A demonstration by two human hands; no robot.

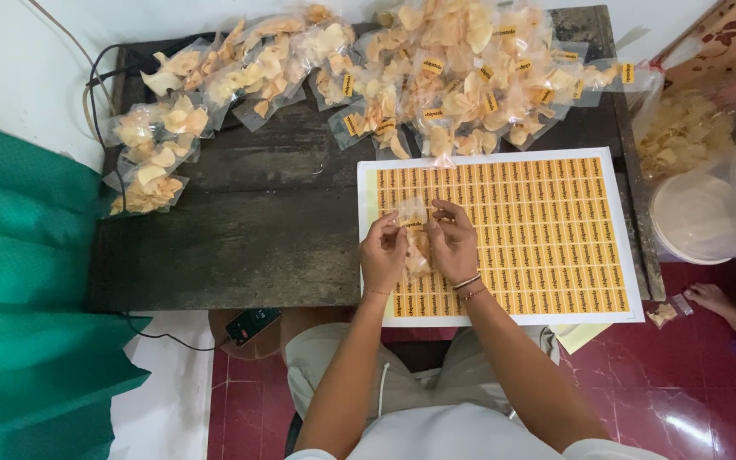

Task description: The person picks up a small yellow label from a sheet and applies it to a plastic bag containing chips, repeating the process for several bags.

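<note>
The person sits at a dark, worn wooden bench (249, 230) and holds a small clear plastic packet of pale yellow crackers (415, 243) between both hands, just above the near left corner of a white sheet of small orange rectangular stickers (538, 230). The left hand (382, 255) pinches the packet's upper left edge with thumb and fingertips closed on the film. The right hand (451, 243) is closed on the upper right edge in the same way, with thin bracelets at the wrist. An orange sticker appears to sit near the packet's top, between the two grips, though it is too small to be sure.

The packet looks very light. Its film is thin, soft and probably slick, so it would crumple and slide under a loose hold. The crackers inside look brittle and would likely break if squeezed across the middle. The safest hold is judged to be the flat sealed margin at the top or the corners, where only film lies under the fingertips.

At the far side of the bench lies a heap of similar cracker packets (436, 77), many with orange stickers. A phone (253, 325) sits below the near edge, green cloth (27, 298) hangs at the left, and white lidded tubs (700, 217) stand at the right.
</note>
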